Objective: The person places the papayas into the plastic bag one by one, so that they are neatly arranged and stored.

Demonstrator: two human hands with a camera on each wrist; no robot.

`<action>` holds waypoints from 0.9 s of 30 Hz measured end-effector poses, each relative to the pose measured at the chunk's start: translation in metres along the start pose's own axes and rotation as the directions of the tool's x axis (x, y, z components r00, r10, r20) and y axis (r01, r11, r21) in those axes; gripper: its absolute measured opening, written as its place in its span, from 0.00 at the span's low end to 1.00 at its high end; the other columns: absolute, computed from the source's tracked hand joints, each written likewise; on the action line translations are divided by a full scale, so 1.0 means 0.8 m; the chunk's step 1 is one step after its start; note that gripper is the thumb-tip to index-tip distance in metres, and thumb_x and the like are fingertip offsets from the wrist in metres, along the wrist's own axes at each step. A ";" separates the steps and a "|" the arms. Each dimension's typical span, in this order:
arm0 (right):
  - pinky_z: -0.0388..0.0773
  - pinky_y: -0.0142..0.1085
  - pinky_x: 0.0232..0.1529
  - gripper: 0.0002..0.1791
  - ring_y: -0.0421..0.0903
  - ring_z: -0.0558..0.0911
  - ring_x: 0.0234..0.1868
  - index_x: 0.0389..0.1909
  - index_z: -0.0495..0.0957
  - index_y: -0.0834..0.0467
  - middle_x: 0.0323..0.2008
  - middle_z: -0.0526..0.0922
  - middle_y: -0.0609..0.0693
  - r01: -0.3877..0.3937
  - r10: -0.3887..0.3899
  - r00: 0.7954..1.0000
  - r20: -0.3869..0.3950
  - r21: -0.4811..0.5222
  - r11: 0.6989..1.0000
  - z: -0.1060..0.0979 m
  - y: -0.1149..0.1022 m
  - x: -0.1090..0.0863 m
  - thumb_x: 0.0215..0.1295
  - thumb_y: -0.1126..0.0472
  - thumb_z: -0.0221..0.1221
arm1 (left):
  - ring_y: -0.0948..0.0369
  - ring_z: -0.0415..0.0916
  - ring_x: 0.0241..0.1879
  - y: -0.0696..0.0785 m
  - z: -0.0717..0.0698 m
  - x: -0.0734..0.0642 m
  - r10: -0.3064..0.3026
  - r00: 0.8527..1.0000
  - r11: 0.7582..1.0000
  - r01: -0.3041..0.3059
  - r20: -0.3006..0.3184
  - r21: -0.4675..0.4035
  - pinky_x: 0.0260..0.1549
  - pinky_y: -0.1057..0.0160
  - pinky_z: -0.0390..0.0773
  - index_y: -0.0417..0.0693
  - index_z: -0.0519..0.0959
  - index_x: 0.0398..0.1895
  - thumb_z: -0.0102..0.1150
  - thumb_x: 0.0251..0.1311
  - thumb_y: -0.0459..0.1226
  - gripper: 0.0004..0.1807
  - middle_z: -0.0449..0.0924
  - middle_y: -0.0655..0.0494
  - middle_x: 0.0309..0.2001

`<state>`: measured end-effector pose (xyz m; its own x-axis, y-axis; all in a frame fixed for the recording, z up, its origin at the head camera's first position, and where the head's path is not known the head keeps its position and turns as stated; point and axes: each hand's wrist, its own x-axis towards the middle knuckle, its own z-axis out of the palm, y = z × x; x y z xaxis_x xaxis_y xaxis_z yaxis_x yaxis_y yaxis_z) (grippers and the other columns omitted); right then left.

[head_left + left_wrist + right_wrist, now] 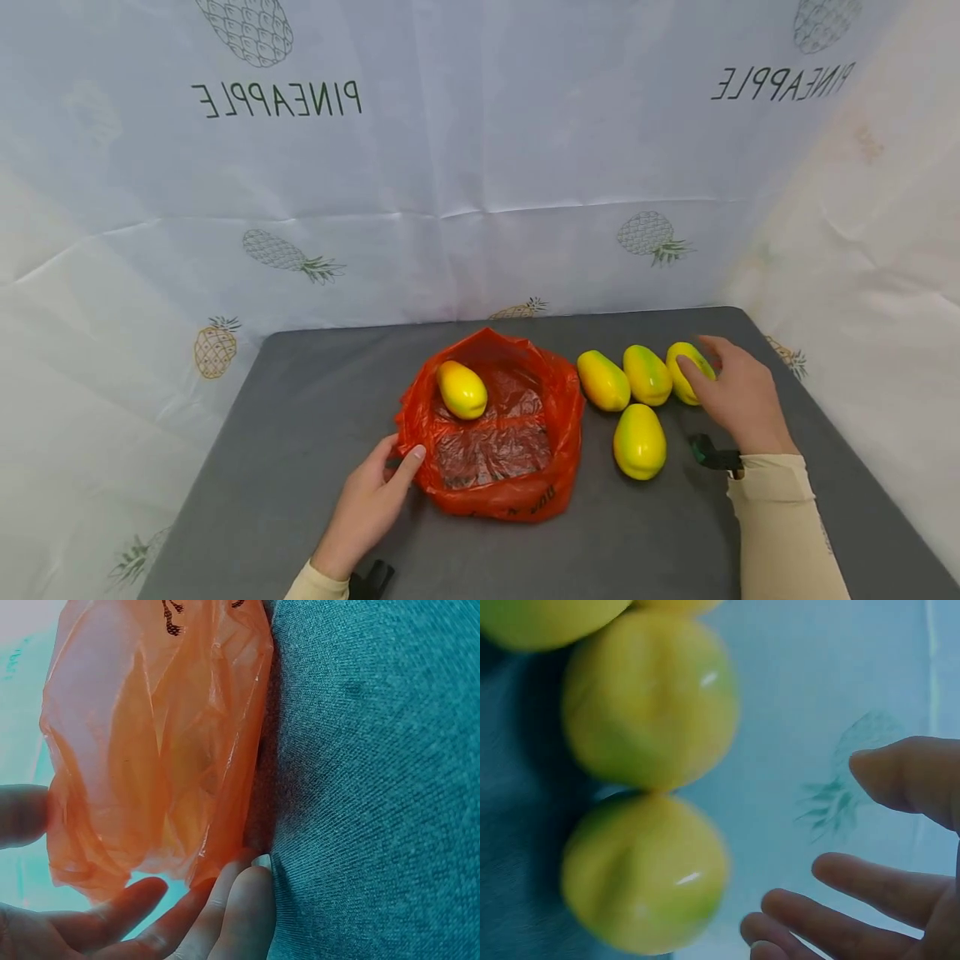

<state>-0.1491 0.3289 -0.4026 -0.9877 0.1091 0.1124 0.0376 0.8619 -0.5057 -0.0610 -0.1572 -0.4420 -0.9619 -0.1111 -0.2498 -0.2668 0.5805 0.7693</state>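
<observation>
A red plastic bag point(491, 500) stands with its mouth spread, and one yellow-green papaya point(462, 390) lies inside. My left hand point(372, 500) holds the bag's left side, thumb over the rim and fingers outside; in the left wrist view the fingers point(244, 907) touch the thin plastic. My right hand point(738, 392) hovers at the rightmost papaya point(686, 372), fingers spread and holding nothing. In the right wrist view a gap separates the fingers from that papaya point(645, 874). Beside it sit two more papayas, a middle one point(647, 375) and a left one point(603, 381). Nearer lies another papaya point(640, 442).
All this is on a dark grey table point(300, 433). A white cloth point(480, 150) printed with pineapples hangs behind and along the sides. The left papaya of the back row lies close to the bag's right side.
</observation>
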 end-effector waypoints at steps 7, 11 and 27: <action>0.77 0.69 0.50 0.46 0.76 0.76 0.60 0.80 0.61 0.71 0.67 0.72 0.81 -0.049 0.049 0.999 0.006 -0.017 0.999 0.008 0.021 0.005 0.82 0.36 0.53 | 0.57 0.88 0.51 -0.001 0.002 0.001 -0.007 1.000 1.000 0.007 0.005 -0.016 0.39 0.56 0.87 0.49 0.72 0.78 0.58 0.74 0.65 0.40 0.85 0.48 0.65; 0.77 0.69 0.51 0.51 0.77 0.76 0.61 0.82 0.56 0.72 0.69 0.70 0.82 -0.102 0.102 0.993 0.058 -0.010 0.995 0.014 0.032 0.008 0.82 0.32 0.49 | 0.57 0.88 0.51 -0.002 0.002 0.000 -0.011 1.000 1.000 0.011 0.006 -0.017 0.41 0.55 0.88 0.49 0.72 0.77 0.59 0.74 0.65 0.40 0.84 0.48 0.66; 0.74 0.72 0.59 0.56 0.81 0.70 0.67 0.84 0.50 0.72 0.75 0.62 0.82 -0.179 0.177 0.966 0.191 -0.008 0.984 0.023 0.053 0.016 0.80 0.26 0.45 | 0.59 0.88 0.49 0.000 0.000 0.003 -0.001 1.000 1.000 0.001 0.015 -0.012 0.38 0.57 0.86 0.50 0.72 0.77 0.58 0.74 0.65 0.40 0.86 0.49 0.64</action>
<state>-0.1630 0.3581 -0.4387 -0.9759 0.1635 -0.1443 0.2150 0.8322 -0.5110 -0.0630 -0.1570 -0.4425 -0.9607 -0.0997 -0.2591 -0.2685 0.5705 0.7761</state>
